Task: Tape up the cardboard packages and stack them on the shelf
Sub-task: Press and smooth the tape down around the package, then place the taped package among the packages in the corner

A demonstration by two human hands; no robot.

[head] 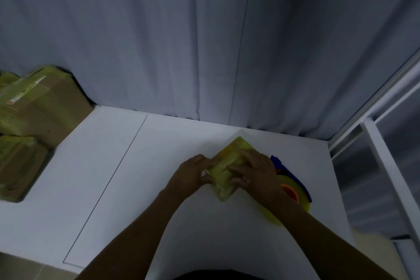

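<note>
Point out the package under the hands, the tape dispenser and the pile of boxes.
package (227,159), head view, taped top face.
tape dispenser (290,190), head view, orange hub of the roll.
pile of boxes (45,109), head view, brown side of the upper box.

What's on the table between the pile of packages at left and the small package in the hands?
Head view: only bare white table, crossed by a thin dark seam, lies between the pile and the small package.

Stacked pkgs (38,109) block table (136,188) left; ctr open.
</note>
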